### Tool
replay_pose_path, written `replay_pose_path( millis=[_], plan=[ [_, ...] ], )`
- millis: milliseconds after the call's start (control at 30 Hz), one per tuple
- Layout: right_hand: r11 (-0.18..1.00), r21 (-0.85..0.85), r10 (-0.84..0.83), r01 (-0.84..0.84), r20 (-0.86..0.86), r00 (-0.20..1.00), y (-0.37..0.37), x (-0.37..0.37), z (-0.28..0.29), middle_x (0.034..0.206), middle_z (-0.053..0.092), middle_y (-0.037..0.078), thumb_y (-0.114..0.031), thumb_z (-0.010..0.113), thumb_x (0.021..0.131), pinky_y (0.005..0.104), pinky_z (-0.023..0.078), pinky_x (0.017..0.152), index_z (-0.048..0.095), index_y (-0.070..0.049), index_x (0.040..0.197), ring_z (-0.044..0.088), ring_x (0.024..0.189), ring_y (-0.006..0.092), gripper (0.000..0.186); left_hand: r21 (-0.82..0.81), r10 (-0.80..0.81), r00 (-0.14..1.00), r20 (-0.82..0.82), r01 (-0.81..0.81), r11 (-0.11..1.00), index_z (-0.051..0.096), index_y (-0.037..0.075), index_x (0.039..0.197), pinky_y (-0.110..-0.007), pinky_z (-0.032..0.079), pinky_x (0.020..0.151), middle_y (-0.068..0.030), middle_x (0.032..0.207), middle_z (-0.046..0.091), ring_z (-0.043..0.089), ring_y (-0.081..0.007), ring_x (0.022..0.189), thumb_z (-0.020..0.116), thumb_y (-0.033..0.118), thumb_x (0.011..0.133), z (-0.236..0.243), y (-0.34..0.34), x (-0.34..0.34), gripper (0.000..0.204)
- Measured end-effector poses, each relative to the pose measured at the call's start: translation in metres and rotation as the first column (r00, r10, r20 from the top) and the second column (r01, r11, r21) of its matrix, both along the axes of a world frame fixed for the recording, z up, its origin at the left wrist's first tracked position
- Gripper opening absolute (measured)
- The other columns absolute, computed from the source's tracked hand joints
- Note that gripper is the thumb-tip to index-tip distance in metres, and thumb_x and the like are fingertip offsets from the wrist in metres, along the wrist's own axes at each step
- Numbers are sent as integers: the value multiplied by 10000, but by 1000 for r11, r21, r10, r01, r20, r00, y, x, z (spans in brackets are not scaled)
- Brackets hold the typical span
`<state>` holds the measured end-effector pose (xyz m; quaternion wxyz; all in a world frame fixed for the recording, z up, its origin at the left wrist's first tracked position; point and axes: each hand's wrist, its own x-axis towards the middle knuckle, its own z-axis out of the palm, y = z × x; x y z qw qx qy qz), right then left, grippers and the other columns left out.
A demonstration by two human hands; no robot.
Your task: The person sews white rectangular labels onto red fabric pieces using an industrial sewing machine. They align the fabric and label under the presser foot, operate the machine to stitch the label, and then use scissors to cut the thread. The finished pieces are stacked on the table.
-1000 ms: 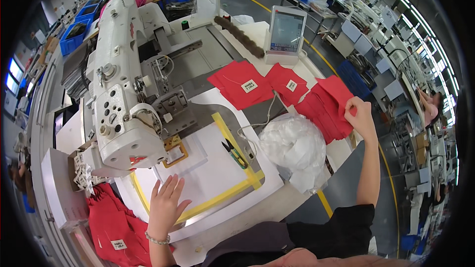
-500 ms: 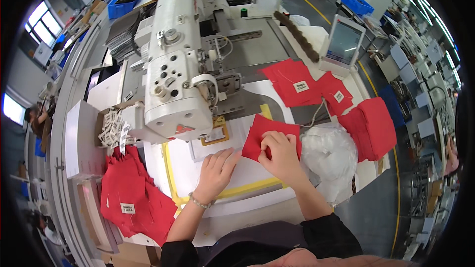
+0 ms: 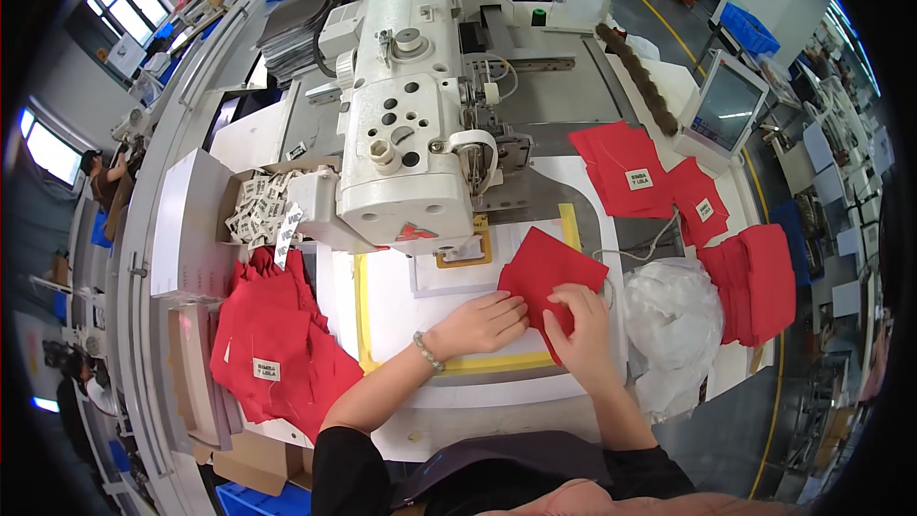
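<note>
A red fabric piece (image 3: 546, 266) lies tilted on the white work plate in front of the sewing machine, with one corner pointing down between my hands. My left hand (image 3: 485, 320), wearing a bead bracelet, rests its outstretched fingers at the fabric's left edge. On the fabric's lower right side is my right hand (image 3: 585, 333), thumb and fingers apart. Whether a second layer lies under the fabric I cannot tell. The white sewing machine head (image 3: 406, 162) stands just beyond, over a yellow-edged frame (image 3: 480, 253) on the plate.
Labelled red pieces lie in a heap (image 3: 277, 344) at left and flat (image 3: 626, 167) at back right. A box of white labels (image 3: 256, 210) sits left of the machine. At right are a clear plastic bundle (image 3: 671, 315), a red fabric stack (image 3: 759, 285) and a screen (image 3: 728, 105).
My left hand has moved right to the fabric's edge. My right hand has loosened from a pinch, and the fabric has turned with a corner downward. The whole view has shifted.
</note>
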<state>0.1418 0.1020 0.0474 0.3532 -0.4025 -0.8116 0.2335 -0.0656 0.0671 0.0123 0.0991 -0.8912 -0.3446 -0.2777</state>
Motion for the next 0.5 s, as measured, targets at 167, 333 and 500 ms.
replay_pose_path(
  millis=[167,333,500],
  plan=[
    [744,-575,-130,-340,-624,771,-56,44,-21,859,628,122,-92,513,976,242,411,548,469,-72,1194,537,603,130,224,-181,110,972,205,-73,981,680,70,948,-323,537,688,-71,965,702,679,-203,821,643,74,773,11,9,0,180],
    [459,-818,-336,-346,-520,785,-72,65,-37,862,639,163,-345,283,1062,253,424,444,228,-152,1459,507,461,137,444,-220,233,924,303,-170,960,676,65,942,-333,538,643,-63,891,703,680,-213,748,661,67,757,12,7,-8,186],
    [273,-895,-369,-353,-437,820,-43,45,-15,1104,635,227,-491,242,1045,283,537,532,-7,-290,1540,667,657,206,590,-184,109,980,169,-77,980,665,59,917,-320,572,728,-87,981,713,701,-221,845,650,77,775,6,-8,-18,144]
  ],
)
